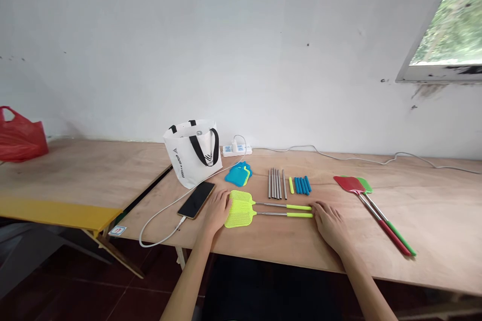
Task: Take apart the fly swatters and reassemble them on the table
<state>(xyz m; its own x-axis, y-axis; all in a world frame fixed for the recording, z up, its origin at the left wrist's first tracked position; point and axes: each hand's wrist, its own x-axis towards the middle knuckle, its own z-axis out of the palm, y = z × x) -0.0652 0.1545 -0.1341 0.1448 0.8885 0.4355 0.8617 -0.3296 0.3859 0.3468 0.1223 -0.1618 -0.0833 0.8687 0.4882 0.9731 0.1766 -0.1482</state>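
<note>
Two yellow-green fly swatters [241, 209] lie side by side on the wooden table, heads to the left and handles to the right. My left hand [217, 209] rests open on the tabletop against the left edge of their heads. At the handle ends, my right hand [328, 221] lies open with its fingertips touching or very near them. Beyond the swatters are loose blue swatter heads [237, 174] in a pile with a yellow one, several metal rods [274, 183], a yellow grip [291, 185] and several blue grips [302, 185].
A red fly swatter [348, 183] and a green fly swatter [391, 228] lie crossed at right. Left of my left hand is a phone [197, 200] on a white cable [150, 225]. Behind stand a white tote bag [188, 160] and a power strip [241, 150]. A red plastic bag [22, 138] sits far left.
</note>
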